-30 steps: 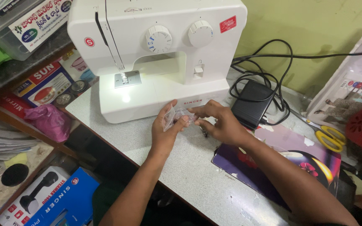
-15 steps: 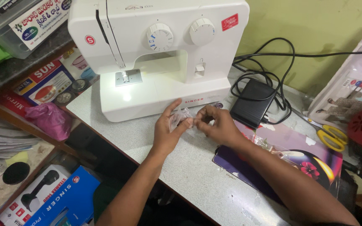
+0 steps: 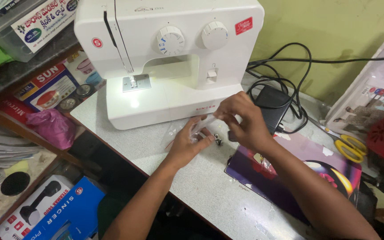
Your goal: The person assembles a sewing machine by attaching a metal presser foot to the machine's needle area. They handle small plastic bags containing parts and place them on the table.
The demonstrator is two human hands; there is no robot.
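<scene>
1. Far left is clutter: a pink plastic bag on the low shelf and a blue box down by the floor. Anything that rolls off that edge of the table is probably gone for good in there.
2. My left hand is pinching the lower end of a small clear plastic packet, right in front of the white sewing machine. The plastic looks slippery, so I reckon it could slide out of my fingers.
3. Just beside that hand there are small dark metal bits lying loose on the tabletop. One nudge from my wrist and they'd likely scatter.
4. My right hand is gripping the upper end of the same packet, so it's held between both hands just above the table. Pull too hard and it might rip and dump whatever's inside; I can't tell what that is.
5. Further right: black foot pedal with its tangled cable, a purple printed sheet under my forearm, yellow-handled scissors. Speckled grey top, green wall behind, pretty cramped.
</scene>
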